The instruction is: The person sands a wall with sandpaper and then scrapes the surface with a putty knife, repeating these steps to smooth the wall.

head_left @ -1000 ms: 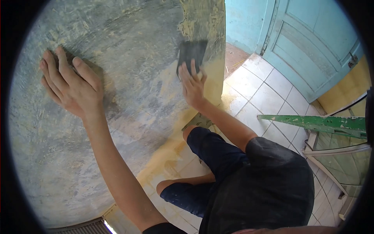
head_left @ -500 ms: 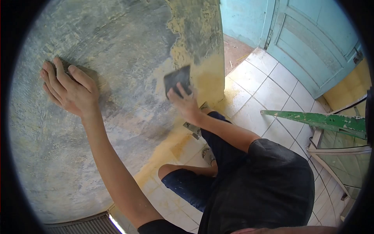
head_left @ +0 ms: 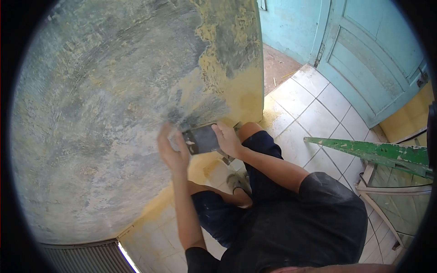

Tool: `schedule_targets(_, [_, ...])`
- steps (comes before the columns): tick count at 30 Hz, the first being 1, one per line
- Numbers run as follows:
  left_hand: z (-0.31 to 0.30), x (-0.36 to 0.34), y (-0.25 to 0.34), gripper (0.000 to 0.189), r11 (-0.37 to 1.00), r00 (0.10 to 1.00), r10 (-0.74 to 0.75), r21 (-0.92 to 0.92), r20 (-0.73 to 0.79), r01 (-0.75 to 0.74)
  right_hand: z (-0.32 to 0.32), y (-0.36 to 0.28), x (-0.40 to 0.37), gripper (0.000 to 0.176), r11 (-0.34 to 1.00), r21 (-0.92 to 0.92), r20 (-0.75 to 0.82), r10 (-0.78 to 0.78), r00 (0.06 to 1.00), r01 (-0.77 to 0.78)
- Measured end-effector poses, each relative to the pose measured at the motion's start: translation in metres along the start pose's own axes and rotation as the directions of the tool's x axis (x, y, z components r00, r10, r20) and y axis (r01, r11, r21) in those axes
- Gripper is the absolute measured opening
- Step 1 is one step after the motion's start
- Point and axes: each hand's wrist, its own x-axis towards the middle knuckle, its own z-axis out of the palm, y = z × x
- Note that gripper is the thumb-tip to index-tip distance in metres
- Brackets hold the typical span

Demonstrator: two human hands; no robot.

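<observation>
A dark, flat, rectangular pad is tilted in front of the mottled grey and yellow wall. The fingers and thumb of my right hand close on its right edge. At its left end is my left hand, blurred by motion, with thumb and fingers apart. Whether that hand touches the pad, I cannot tell. A dark smudgy patch shows on the wall just above the two hands.
Yellow dust lies on the white tiled floor along the wall. A green painted beam juts in from the right beside a metal-framed panel. Behind stands a light blue door. A ribbed grey surface is at bottom left.
My left hand has come off the wall at the left and moved right and down, beside the pad. My right hand has lowered the pad and turned it.
</observation>
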Motion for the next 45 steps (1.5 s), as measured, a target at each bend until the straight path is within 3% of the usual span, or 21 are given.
schedule_targets(2, [0.019, -0.044, -0.007, 0.028, 0.892, 0.928, -0.363, -0.255, 0.084, 0.372, -0.005, 0.009, 0.010, 0.035, 0.997, 0.030, 0.031, 0.068, 0.997, -0.069])
schedule_targets(3, [0.026, -0.053, -0.012, 0.028, 0.887, 0.924, -0.374, -0.260, 0.081, 0.382, -0.006, 0.014, 0.012, 0.036, 0.975, 0.178, 0.077, 0.125, 0.989, -0.137])
schedule_targets(4, [0.033, -0.063, -0.017, 0.028, 0.687, 0.811, -0.557, -0.450, 0.178, 0.571, -0.006, 0.020, 0.015, 0.037, 0.926, 0.314, 0.133, 0.176, 0.975, -0.210])
schedule_targets(5, [0.037, -0.074, -0.024, 0.030, 0.406, 0.660, -0.684, -0.589, 0.310, 0.698, -0.005, 0.025, 0.015, 0.037, 0.930, 0.295, 0.148, 0.181, 0.972, -0.218])
schedule_targets(6, [0.039, -0.079, -0.025, 0.030, 0.386, 0.642, -0.703, -0.594, 0.306, 0.706, -0.008, 0.017, 0.015, 0.037, 0.851, 0.440, 0.172, 0.234, 0.957, -0.288])
schedule_targets(7, [0.039, -0.078, -0.025, 0.030, 0.245, 0.587, -0.700, -0.635, 0.408, 0.733, -0.011, 0.006, 0.013, 0.039, 0.741, 0.571, 0.201, 0.289, 0.936, -0.352])
schedule_targets(8, [0.039, -0.075, -0.024, 0.030, 0.100, 0.538, -0.677, -0.661, 0.503, 0.744, -0.014, -0.006, 0.013, 0.039, 0.748, 0.552, 0.217, 0.298, 0.930, -0.369])
schedule_targets(9, [0.038, -0.073, -0.023, 0.027, -0.024, 0.563, -0.594, -0.712, 0.575, 0.702, -0.015, -0.020, 0.015, 0.039, 0.716, 0.599, 0.176, 0.319, 0.931, -0.359])
schedule_targets(10, [0.035, -0.068, -0.020, 0.027, -0.031, 0.555, -0.608, -0.715, 0.568, 0.698, -0.014, -0.030, 0.017, 0.040, 0.679, 0.651, 0.131, 0.341, 0.931, -0.340])
schedule_targets(12, [0.034, -0.060, -0.014, 0.023, 0.169, 0.648, -0.551, -0.690, 0.526, 0.704, -0.019, -0.033, 0.019, 0.040, 0.653, 0.655, 0.138, 0.392, 0.910, -0.381])
schedule_targets(14, [0.033, -0.068, -0.023, 0.022, 0.127, 0.603, -0.558, -0.659, 0.570, 0.741, -0.028, -0.035, 0.016, 0.042, 0.624, 0.654, 0.147, 0.449, 0.881, -0.427])
schedule_targets(15, [0.032, -0.070, -0.025, 0.021, 0.099, 0.568, -0.555, -0.630, 0.608, 0.770, -0.031, -0.038, 0.014, 0.038, 0.612, 0.676, 0.189, 0.394, 0.899, -0.410])
schedule_targets(17, [0.031, -0.072, -0.025, 0.020, 0.117, 0.558, -0.553, -0.605, 0.618, 0.787, -0.035, -0.043, 0.011, 0.036, 0.594, 0.694, 0.249, 0.332, 0.910, -0.407])
schedule_targets(19, [0.031, -0.064, -0.019, 0.019, 0.141, 0.553, -0.546, -0.581, 0.629, 0.802, -0.040, -0.046, 0.011, 0.037, 0.704, 0.587, 0.283, 0.286, 0.915, -0.401])
schedule_targets(24, [0.027, -0.041, -0.005, 0.020, 0.136, 0.517, -0.498, -0.526, 0.696, 0.840, -0.048, -0.035, 0.013, 0.045, 0.674, 0.583, 0.346, 0.299, 0.889, -0.453])
schedule_targets(29, [0.027, -0.036, -0.001, 0.023, 0.144, 0.526, -0.433, -0.520, 0.732, 0.842, -0.052, -0.034, 0.015, 0.047, 0.642, 0.618, 0.361, 0.282, 0.889, -0.454])
schedule_targets(35, [0.031, -0.054, -0.012, 0.026, 0.114, 0.503, -0.423, -0.507, 0.753, 0.855, -0.051, -0.041, 0.006, 0.052, 0.703, 0.556, 0.306, 0.322, 0.896, -0.443])
schedule_targets(37, [0.033, -0.058, -0.020, 0.026, 0.108, 0.521, -0.405, -0.527, 0.751, 0.843, -0.047, -0.049, 0.005, 0.053, 0.731, 0.555, 0.309, 0.261, 0.915, -0.396])
schedule_targets(45, [0.031, -0.068, -0.027, 0.029, 0.133, 0.580, -0.488, -0.601, 0.653, 0.788, -0.040, -0.058, 0.001, 0.053, 0.707, 0.545, 0.397, 0.256, 0.881, -0.451])
